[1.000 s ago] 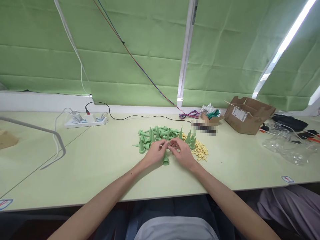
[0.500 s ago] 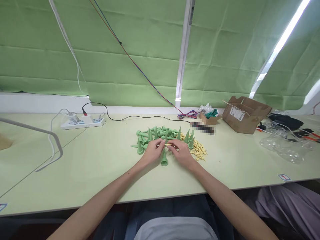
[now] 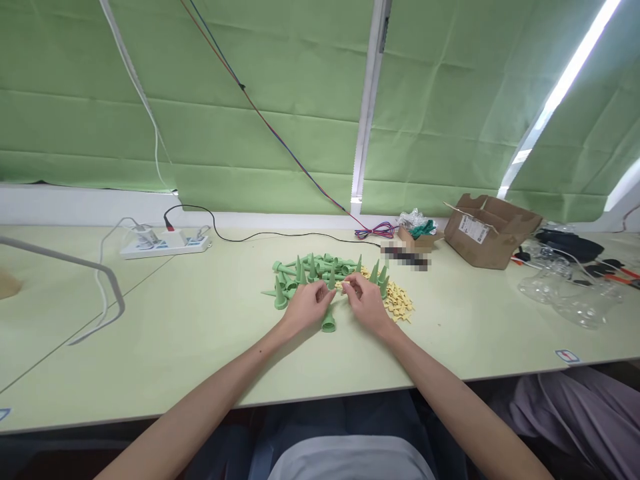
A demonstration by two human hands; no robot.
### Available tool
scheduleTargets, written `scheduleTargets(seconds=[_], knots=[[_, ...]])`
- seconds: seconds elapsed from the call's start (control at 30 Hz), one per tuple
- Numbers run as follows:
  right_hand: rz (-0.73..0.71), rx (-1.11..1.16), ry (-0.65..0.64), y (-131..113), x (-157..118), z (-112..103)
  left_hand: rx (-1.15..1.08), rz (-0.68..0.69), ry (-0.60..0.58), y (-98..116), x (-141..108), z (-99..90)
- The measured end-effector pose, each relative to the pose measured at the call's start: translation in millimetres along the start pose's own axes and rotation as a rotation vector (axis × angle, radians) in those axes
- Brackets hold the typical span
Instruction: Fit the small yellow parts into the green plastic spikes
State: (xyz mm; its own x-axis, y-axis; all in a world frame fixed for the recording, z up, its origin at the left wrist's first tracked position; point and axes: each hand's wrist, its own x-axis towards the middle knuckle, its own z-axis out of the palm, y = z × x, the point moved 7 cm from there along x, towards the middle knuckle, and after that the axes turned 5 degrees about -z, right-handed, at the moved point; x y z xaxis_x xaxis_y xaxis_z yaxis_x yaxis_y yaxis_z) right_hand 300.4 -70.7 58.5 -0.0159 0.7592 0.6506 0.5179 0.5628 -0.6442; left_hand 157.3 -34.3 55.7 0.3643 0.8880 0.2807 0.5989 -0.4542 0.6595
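My left hand (image 3: 309,305) is closed, its thumb and fingertips pinched at the narrow end of a green plastic cone spike (image 3: 329,324). The wide hollow end of that spike faces me, while its tip is hidden by the fingers. My right hand (image 3: 369,305) is just to the right, pinching a small pale yellow plastic piece (image 3: 345,285) that the fingers partly cover. Beyond both hands lies a heap of green cone spikes (image 3: 287,275), several upright and others on their sides. Small yellow pieces (image 3: 399,303) are piled beside my right hand.
A white power strip (image 3: 165,245) sits at back left, near a grey bent bar (image 3: 113,283). At back right are a small carton (image 3: 420,239), a cardboard box (image 3: 487,233) and clear plastic bottles (image 3: 575,293). A black cable (image 3: 260,233) crosses the table's rear.
My right hand has drawn slightly right and up, away from my left, carrying the small yellow piece. A gap now shows between the hands. The green spike stays almost in place.
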Motion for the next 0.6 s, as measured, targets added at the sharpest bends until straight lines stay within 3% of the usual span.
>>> scheduleTargets(seconds=[0.4,0.6], knots=[[-0.03,-0.043,-0.031,-2,-1,4,0.161,0.037,-0.232,2,-5,15.5],[-0.031,-0.059,-0.036,-3,0,4,0.181,0.076,-0.264,3,-6,16.8]])
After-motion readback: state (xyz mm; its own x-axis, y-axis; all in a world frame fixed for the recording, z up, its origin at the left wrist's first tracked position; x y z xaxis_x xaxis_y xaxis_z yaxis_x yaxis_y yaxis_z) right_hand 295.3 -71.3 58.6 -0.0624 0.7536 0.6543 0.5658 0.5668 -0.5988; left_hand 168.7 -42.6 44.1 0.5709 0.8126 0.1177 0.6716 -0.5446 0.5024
